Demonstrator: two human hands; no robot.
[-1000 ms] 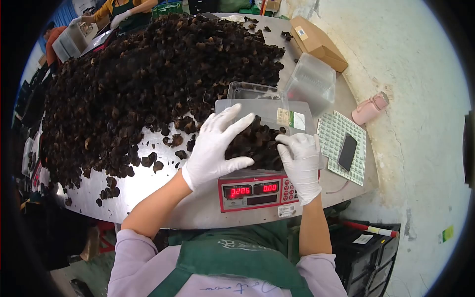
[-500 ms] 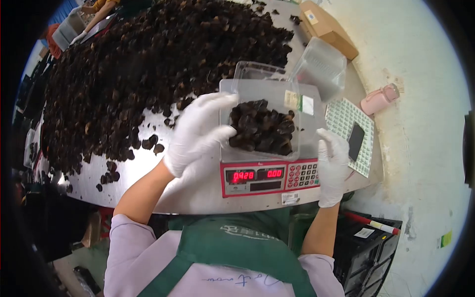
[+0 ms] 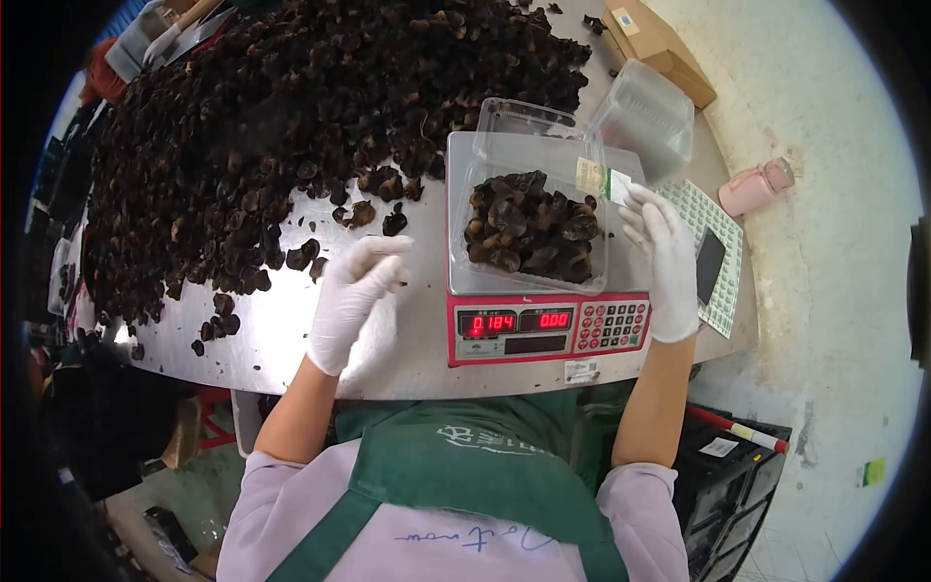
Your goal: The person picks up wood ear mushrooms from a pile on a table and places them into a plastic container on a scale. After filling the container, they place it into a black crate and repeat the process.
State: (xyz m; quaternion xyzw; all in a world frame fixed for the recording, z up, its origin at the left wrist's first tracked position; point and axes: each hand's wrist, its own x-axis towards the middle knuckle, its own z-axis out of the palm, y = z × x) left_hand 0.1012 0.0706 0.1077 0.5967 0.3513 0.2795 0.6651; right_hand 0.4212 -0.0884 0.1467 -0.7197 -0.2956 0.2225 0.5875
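A clear plastic tub [image 3: 599,267] holding a heap of dark wood ear mushrooms [image 3: 529,228] sits on the weighing plate of a red-fronted digital scale [image 3: 548,325]. Its red display reads 0.184 and 0.00. Left of the scale, my gloved left hand [image 3: 354,306] hovers over the metal table, fingers stretched to the right and slightly apart from the thumb. A small dark bit shows at its thumb. On the tub's right side, my gloved right hand [image 3: 667,262] has its fingers extended, with the tips right at a white and green label [image 3: 619,187].
A large pile of wood ears [image 3: 252,145] covers the left and back of the metal table [image 3: 407,364]. Behind the scale are another clear tub [image 3: 519,116] and stacked tubs [image 3: 645,116]. Rightward lie a sheet of stickers [image 3: 722,247], a phone [image 3: 711,267] and a pink bottle [image 3: 756,186].
My left hand has drawn back from the tub to the left. My right hand has moved up along the tub's right side. The display has dropped from 0.928 to 0.184.
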